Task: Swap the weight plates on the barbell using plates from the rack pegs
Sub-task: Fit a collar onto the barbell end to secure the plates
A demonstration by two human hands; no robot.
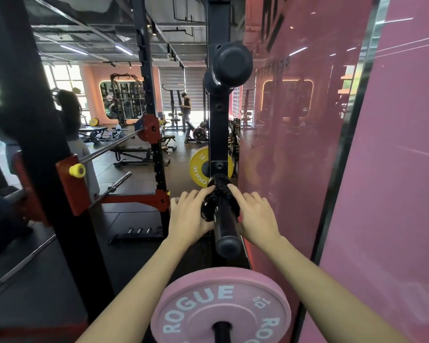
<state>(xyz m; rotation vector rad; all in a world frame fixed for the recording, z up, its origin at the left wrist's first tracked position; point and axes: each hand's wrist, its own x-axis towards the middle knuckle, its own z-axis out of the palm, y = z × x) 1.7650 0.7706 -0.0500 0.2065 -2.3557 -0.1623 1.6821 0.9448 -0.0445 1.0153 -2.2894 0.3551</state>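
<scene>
A small black weight plate [206, 211] sits on a black rack peg [226, 231] that points toward me at mid-height on the upright. My left hand [187, 216] holds the plate's left rim and my right hand [254, 216] holds its right side, with fingers laid over the edge. Just below me, a pink 10 kg plate [221, 303] hangs on a lower peg. Behind the upright is a yellow 15 kg plate [200, 167]. The barbell [109, 146] rests in red hooks to the left.
An empty capped peg [230, 61] juts out above the hands. A glossy pink wall [307, 144] runs close on the right. The black rack upright [42, 144] with a yellow knob [77, 170] stands on the left. Another bar [117, 182] lies lower, and people stand farther back.
</scene>
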